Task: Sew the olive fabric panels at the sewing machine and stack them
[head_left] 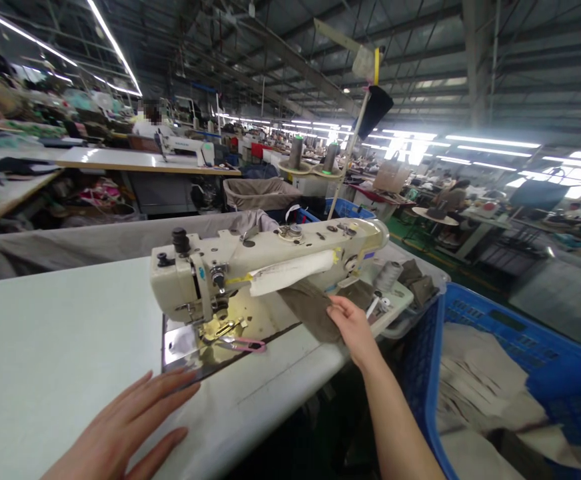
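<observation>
A cream sewing machine (250, 267) stands on the white table (45, 347). My left hand (130, 427) lies flat on the table in front of the machine's steel plate, fingers stretched out and empty. My right hand (353, 327) reaches to the right of the machine and closes on a piece of olive-brown fabric (308, 303) lying under the machine's arm. Pink-handled snips (243, 345) rest by the needle. A white rolled cloth (290, 272) is fixed along the machine's arm.
A blue plastic crate (510, 333) holding pale cut pieces stands at the right of the table. A grey thread spool (388, 275) and folded dark pieces sit behind my right hand. Other sewing tables, machines and a person fill the hall behind.
</observation>
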The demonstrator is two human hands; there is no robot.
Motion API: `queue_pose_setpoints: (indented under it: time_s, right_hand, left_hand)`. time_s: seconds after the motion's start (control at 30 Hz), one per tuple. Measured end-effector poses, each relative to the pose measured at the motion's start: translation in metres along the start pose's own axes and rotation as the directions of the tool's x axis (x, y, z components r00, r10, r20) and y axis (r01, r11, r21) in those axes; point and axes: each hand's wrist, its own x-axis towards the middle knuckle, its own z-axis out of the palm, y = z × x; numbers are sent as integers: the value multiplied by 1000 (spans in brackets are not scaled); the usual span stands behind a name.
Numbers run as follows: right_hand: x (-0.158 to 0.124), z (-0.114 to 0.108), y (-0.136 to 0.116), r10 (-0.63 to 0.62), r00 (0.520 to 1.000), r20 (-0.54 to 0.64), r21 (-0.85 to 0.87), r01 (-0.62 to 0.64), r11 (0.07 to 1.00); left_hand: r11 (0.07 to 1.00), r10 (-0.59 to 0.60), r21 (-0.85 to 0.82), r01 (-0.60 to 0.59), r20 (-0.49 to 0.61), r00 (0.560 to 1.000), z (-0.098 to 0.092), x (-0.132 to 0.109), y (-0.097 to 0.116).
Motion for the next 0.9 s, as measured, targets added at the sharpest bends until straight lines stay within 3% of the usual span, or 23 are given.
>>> queue_pose_setpoints:
  time_s: [0.07, 0.13, 0.3, 0.4, 0.47, 0.53, 0.6, 0.67, 0.73, 0.8, 0.87, 0.9]
  right_hand:
    - [-3, -7, -5, 39, 997, 69, 78, -44, 996]
    - [-6, -12, -9, 67, 987, 144, 111, -84, 990]
    - [-5, -21, -25, 77, 927, 368, 75, -112, 991]
    - [-3, -23, -45, 34, 835, 550, 26, -57, 998]
    - [-3, -21, -60, -36, 747, 664, -18, 64, 998]
    - [-3, -20, -71, -93, 685, 723, -45, 181, 983]
    - [-3, -22, -75, -104, 700, 707, -36, 182, 983]
    - [-3, -29, -73, -107, 741, 663, 22, 124, 992]
    - [-6, -37, -68, -142, 776, 614, 91, 109, 990]
    - [-12, -42, -65, -194, 839, 509, 74, 183, 980]
    - [-19, -42, -63, -309, 906, 289, -39, 334, 942]
    - [-23, -41, -61, -408, 899, 158, -116, 428, 897]
  left_hand:
    - [996, 90, -2, -90, 70, 993, 2, 4, -1]
    - [988, 152, 3, -153, 73, 986, 4, 10, 3]
    - [944, 328, 26, -330, 52, 943, 6, 35, 34]
    - [932, 360, 50, -359, -11, 933, 8, 54, 60]
    - [938, 344, 34, -344, -19, 939, 12, 69, 75]
    - [963, 266, -58, -261, 94, 959, 16, 83, 85]
    - [978, 157, -178, -112, 264, 952, 18, 95, 89]
    - [964, 73, -267, 18, 327, 942, 20, 105, 90]
    - [940, 18, -335, 72, 259, 966, 22, 113, 89]
    - [919, 11, -391, 55, 164, 986, 25, 119, 89]
    - [917, 27, -399, -8, 42, 999, 29, 123, 91]
    - [924, 33, -381, -41, -26, 999, 32, 125, 93]
